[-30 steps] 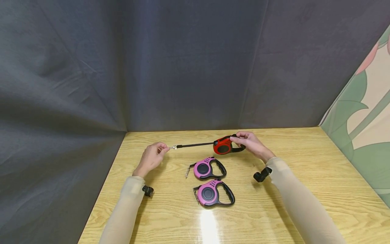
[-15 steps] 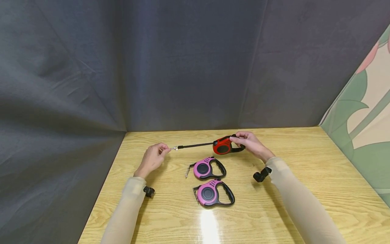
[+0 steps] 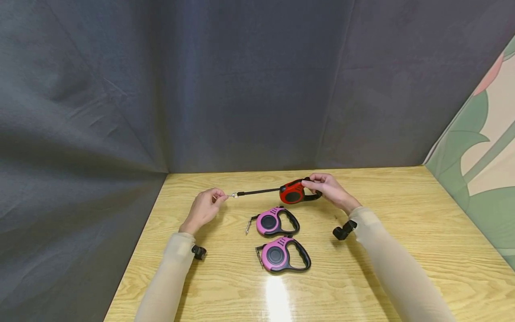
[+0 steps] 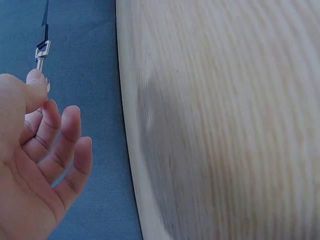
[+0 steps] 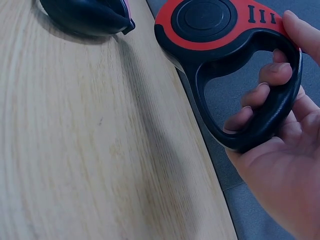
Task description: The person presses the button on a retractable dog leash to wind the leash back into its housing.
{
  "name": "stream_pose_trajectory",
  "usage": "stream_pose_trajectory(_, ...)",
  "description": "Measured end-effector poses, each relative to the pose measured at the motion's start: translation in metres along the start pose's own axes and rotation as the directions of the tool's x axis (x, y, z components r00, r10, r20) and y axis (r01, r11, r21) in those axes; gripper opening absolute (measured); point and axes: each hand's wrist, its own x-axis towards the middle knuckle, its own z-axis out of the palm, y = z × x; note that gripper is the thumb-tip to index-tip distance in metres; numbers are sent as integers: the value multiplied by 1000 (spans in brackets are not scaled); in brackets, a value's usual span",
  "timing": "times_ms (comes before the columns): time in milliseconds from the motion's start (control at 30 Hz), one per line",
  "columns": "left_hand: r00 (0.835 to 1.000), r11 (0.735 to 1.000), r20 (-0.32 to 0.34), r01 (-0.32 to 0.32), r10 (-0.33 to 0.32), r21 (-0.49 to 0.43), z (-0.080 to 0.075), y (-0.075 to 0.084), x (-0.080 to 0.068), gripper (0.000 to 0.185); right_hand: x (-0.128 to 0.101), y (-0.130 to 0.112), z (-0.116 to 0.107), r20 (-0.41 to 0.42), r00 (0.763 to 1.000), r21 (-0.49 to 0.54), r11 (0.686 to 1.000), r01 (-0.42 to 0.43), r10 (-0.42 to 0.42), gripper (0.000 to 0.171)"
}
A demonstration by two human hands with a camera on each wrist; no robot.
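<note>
A red and black retractable dog leash [image 3: 292, 192] is held up over the back of the table by my right hand [image 3: 331, 190]. In the right wrist view the fingers [image 5: 255, 95] curl through its black handle loop [image 5: 270, 117], and the thumb lies along the top. Its black strap [image 3: 259, 192] stretches left to a silver metal clip [image 4: 41, 56]. My left hand [image 3: 204, 207] pinches that clip between thumb and forefinger, the other fingers loosely bent. Nearer me lie two pink and black retractable leashes, an upper one [image 3: 267, 222] and a lower one [image 3: 275, 256].
The wooden table [image 3: 338, 286] lies under both hands. A dark grey cloth [image 3: 253, 89] hangs behind it and along the left side. On the right is a panel with a leaf pattern [image 3: 483, 179].
My left hand and the clip have shifted slightly to the right, so the strap looks a little shorter. The red leash has moved slightly left. The pink leashes stay in place.
</note>
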Motion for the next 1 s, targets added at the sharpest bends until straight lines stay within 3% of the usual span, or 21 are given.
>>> stream_pose_trajectory(1000,1000,1000,17,-15,15,-3,3,5,3,19,3,0,9,7,1000,-21,1000,21,-21,18)
